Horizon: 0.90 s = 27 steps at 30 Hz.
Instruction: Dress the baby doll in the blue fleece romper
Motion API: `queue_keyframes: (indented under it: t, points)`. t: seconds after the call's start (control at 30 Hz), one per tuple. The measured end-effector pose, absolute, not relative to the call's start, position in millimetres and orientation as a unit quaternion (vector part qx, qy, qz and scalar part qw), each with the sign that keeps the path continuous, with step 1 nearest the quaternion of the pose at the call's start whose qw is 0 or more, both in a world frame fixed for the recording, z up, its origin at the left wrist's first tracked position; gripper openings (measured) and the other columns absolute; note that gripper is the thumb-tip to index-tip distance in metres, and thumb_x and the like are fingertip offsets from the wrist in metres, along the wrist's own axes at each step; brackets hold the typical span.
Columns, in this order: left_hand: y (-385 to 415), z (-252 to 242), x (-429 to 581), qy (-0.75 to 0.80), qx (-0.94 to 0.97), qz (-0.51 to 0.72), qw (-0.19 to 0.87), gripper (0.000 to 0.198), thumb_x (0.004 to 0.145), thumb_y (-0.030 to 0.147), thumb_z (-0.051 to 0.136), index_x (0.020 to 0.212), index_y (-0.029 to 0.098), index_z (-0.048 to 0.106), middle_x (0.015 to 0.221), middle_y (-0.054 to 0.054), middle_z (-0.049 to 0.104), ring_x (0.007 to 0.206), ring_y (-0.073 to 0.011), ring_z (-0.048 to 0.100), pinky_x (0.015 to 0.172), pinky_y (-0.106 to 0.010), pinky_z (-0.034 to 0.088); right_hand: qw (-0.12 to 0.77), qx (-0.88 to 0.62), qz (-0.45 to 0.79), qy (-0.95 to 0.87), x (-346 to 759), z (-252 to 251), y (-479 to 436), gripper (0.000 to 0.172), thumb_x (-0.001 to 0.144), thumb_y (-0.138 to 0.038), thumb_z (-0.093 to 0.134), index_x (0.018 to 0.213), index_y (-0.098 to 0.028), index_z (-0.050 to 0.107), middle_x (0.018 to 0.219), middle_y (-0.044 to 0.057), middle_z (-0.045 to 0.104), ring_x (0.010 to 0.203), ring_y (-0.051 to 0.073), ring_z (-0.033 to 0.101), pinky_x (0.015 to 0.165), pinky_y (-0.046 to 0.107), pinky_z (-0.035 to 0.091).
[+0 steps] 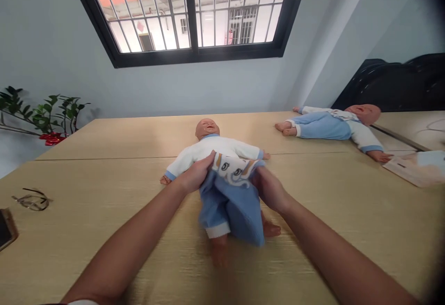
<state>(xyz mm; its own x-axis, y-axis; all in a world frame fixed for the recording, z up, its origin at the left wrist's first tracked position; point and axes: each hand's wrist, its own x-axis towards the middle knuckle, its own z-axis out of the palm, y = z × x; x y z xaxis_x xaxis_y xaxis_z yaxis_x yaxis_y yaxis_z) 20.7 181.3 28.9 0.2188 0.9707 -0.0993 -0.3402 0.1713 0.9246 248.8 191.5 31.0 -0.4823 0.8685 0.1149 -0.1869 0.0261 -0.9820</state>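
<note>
l hand [196, 175] + r hand [269, 188] both pinching blue cloth [231, 203] at baby doll [212, 156] waist; uneven pull could skew cloth between grips.

The baby doll [212, 149] lies on its back on the wooden bench [104, 212], head toward the window, feet toward the viewer. It wears a white long-sleeved top with blue cuffs; both arms are spread outward. The blue garment [225, 207], with white cuffs and a patterned lining showing eye motifs at the waistband, covers the legs and hips. Bare feet protrude from the leg openings. The waistband is bunched at the doll's waist.
</note>
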Motion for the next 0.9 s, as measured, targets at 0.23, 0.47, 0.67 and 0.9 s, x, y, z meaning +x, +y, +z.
queue_keyframes:
  t: [0.23,0.47,0.67,0.9]
  points:
    - [186.7,25.7,7.2,0.356,0.363,0.481,0.715,0.078,0.082,0.088,0.047,0.093,0.015,0.071,0.083,-0.011,0.077,0.085,-0.0287,0.074,0.082,-0.038,0.059,0.146,-0.249,0.555,-0.78,275.2,49.8,195.8,0.035,0.08,-0.049,0.08,0.102,-0.023,0.072,0.094,0.002,0.069,0.086,0.022,0.06,0.077,0.033,0.051]
    - [164.6,43.1,10.7,0.385,0.686,0.299,0.539,0.071,0.07,0.056,0.087,0.128,0.02,0.067,0.109,-0.006,0.074,0.104,-0.0258,0.065,0.095,-0.036,0.051,0.361,-0.302,0.526,-0.708,257.1,47.8,191.0,0.034,0.091,-0.053,0.067,0.105,-0.023,0.072,0.112,0.006,0.072,0.107,0.027,0.064,0.097,0.04,0.051]
    - [163.9,48.5,23.5,0.406,0.684,0.425,0.432,0.046,0.096,0.056,0.059,0.118,0.018,0.071,0.115,-0.006,0.073,0.117,-0.0287,0.062,0.107,-0.04,0.045,0.331,-0.264,0.613,-0.667,264.8,43.4,188.7,0.045,0.086,-0.062,0.071,0.111,-0.024,0.07,0.103,0.005,0.072,0.095,0.024,0.065,0.088,0.036,0.053]
    - [168.5,34.1,9.4,0.388,0.574,0.447,0.566,0.081,0.08,0.077,0.067,0.138,0.024,0.049,0.126,-0.01,0.065,0.1,-0.0215,0.066,0.082,-0.03,0.053,0.285,-0.309,0.511,-0.75,265.7,48.4,188.2,0.029,0.084,-0.046,0.077,0.097,-0.021,0.069,0.085,0.0,0.066,0.076,0.018,0.055,0.068,0.029,0.045]
